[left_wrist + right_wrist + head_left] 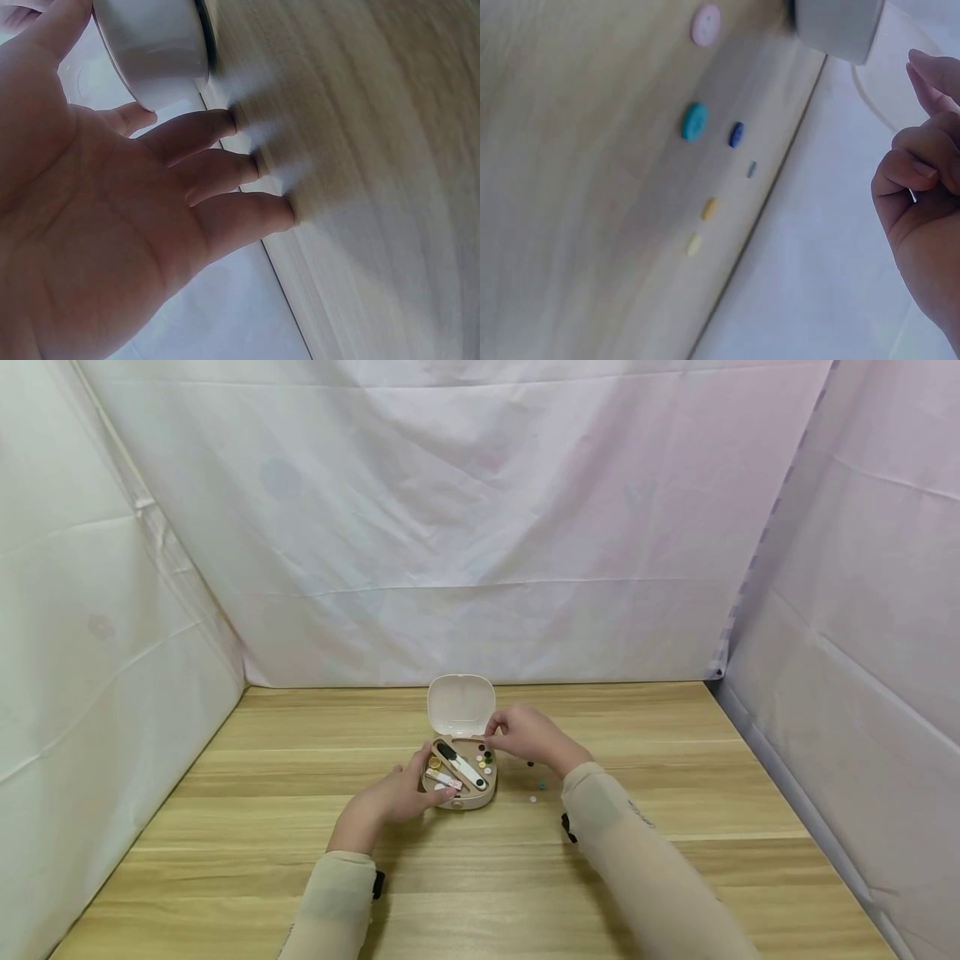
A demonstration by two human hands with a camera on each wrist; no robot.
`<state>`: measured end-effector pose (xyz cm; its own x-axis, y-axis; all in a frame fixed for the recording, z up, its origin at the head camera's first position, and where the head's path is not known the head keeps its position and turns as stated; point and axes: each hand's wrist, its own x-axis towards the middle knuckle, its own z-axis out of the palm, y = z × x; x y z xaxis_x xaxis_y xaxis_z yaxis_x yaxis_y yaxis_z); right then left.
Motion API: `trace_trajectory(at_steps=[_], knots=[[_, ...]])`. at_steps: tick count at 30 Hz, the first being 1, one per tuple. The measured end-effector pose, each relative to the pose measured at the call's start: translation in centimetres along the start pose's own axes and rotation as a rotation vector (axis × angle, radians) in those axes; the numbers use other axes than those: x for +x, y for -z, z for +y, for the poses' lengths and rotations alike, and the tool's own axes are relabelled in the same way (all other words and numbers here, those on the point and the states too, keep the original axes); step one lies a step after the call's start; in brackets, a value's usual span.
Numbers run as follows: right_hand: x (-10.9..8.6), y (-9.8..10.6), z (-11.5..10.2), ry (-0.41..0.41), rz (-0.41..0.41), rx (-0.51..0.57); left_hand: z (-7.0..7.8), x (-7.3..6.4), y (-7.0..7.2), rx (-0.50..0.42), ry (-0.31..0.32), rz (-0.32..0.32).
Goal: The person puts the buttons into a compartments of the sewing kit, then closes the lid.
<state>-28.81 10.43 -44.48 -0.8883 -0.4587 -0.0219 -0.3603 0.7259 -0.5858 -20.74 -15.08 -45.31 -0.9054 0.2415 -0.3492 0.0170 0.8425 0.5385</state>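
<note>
A small beige sewing box (467, 803) stands on the table with its white lid (461, 706) raised at the back. In its tray lie black-and-white thread snips (467, 768), a gold ring-shaped item (435, 762), a small white-and-pink packet (444, 778) and several buttons (482, 765). My left hand (397, 793) holds the box at its left and front sides, thumb at the front rim; the other fingers (247, 214) reach down to the tabletop. My right hand (528, 735) is over the back right corner, thumb and index tips together, remaining fingers curled. I cannot tell whether a button is between those tips.
Right of the box, loose buttons lie on the wooden table (300, 827): a pink one (706, 25), a teal one (694, 121), a dark blue one (736, 135), a yellow one (709, 208) and a pale one (694, 244). White cloth (465, 527) hangs behind and at both sides.
</note>
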Motion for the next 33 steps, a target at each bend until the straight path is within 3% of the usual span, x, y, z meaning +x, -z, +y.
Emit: trace_trajectory(at_steps=[9,19,33], knots=[[-2.6,0.8,0.4,0.040,-0.022,-0.051,0.0,0.0,-0.1,-0.007,-0.004,0.004],[-5.3,1.0,2.2,0.014,-0.035,-0.140,-0.2,0.3,-0.2,-0.009,-0.001,0.006],[-7.2,0.2,4.7,-0.057,-0.089,-0.164,-0.4,0.4,-0.3,0.003,0.002,-0.002]])
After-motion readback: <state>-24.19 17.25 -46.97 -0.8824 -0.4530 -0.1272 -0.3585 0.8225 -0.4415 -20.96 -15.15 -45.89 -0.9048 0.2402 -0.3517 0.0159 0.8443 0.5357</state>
